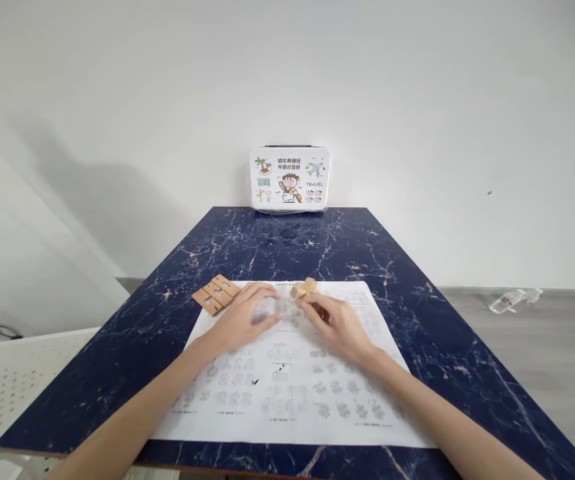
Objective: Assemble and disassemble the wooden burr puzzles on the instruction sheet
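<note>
Fingertips of the right hand (340,327) close narrowly on a pale wooden piece (304,289), near the middle of the far edge of the printed sheet (307,435); whether the piece touches the paper, I cannot tell. The left hand (242,320) is wide, thumb and fingers spread, apparently holding nothing, with its gap facing right. From those fingertips the piece lies to the right and slightly toward the far edge, well within the right hand's side; the right hand is nearer, in contact, while the left stands apart. The piece is chunky, two lumps side by side, with no clear long axis. A brown wooden board (216,295) with cut-outs lies slantwise over the sheet's far left corner, just beside the left hand's knuckles. Beyond, a white case (290,205) stands at the far edge of the blue table (287,253).
</note>
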The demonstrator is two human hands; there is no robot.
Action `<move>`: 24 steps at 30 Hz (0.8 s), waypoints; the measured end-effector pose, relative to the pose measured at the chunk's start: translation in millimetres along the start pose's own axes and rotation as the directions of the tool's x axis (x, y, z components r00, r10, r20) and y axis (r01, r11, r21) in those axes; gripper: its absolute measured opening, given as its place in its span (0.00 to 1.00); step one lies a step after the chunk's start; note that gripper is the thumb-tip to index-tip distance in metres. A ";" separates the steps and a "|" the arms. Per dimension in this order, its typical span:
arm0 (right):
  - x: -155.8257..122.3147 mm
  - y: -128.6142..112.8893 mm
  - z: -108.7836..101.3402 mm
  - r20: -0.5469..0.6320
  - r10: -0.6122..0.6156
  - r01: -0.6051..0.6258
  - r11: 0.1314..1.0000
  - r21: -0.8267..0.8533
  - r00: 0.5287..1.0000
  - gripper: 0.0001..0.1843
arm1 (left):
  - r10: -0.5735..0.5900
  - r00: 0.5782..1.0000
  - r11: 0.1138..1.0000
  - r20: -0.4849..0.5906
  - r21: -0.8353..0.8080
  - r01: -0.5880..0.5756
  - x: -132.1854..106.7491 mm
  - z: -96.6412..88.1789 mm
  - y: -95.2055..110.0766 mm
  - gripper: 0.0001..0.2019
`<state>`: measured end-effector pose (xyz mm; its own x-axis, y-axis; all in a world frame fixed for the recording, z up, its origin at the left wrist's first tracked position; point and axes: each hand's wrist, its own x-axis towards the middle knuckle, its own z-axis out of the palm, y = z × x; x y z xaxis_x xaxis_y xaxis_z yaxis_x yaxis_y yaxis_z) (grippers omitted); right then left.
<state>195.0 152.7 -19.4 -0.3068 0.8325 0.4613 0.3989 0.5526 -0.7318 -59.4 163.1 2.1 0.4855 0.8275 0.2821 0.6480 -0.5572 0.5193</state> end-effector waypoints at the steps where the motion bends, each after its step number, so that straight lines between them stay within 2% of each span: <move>1: -2.6 -5.3 2.2 0.036 -0.078 0.079 0.997 -0.005 0.996 0.14 | -0.017 0.999 0.997 0.035 -0.073 0.020 -0.1 0.7 4.1 0.22; 3: -7.7 -13.4 5.7 0.086 -0.210 0.214 0.976 -0.040 0.974 0.14 | -0.017 0.994 0.973 0.110 -0.226 0.042 0.0 1.7 10.6 0.34; 5: -11.8 -17.3 8.2 0.147 -0.300 0.313 0.947 -0.072 0.942 0.14 | 0.016 0.984 0.934 0.178 -0.355 0.049 0.7 1.9 14.3 0.42; 7: -14.3 -17.9 9.8 0.186 -0.353 0.373 0.924 -0.084 0.917 0.14 | 0.059 0.971 0.894 0.233 -0.445 0.052 1.9 1.1 15.3 0.43; 10: -15.3 -16.2 11.0 0.203 -0.387 0.412 0.906 -0.096 0.899 0.13 | 0.089 0.948 0.853 0.305 -0.514 0.086 3.8 -1.0 13.2 0.40; 13: -14.3 -14.9 12.2 0.210 -0.393 0.423 0.898 -0.119 0.895 0.13 | 0.064 0.937 0.830 0.344 -0.539 0.141 5.1 -3.0 9.0 0.37; 20: -12.4 -12.7 12.7 0.208 -0.362 0.390 0.914 -0.114 0.909 0.14 | 0.028 0.924 0.787 0.382 -0.578 0.215 8.3 -4.4 -0.9 0.38; 22: -12.6 -11.7 12.5 0.187 -0.312 0.329 0.942 -0.068 0.932 0.13 | 0.019 0.933 0.783 0.360 -0.585 0.210 9.1 -4.0 -2.2 0.38; 24: -12.8 -11.0 12.3 0.152 -0.208 0.214 0.976 -0.024 0.966 0.14 | 0.005 0.944 0.789 0.330 -0.582 0.199 9.5 -3.5 -2.6 0.39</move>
<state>183.9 135.5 -23.5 -0.5109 0.6830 0.5219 0.3448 0.7190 -0.6034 -58.5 172.7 6.2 0.6555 0.7552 0.0026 0.2663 -0.2344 0.9350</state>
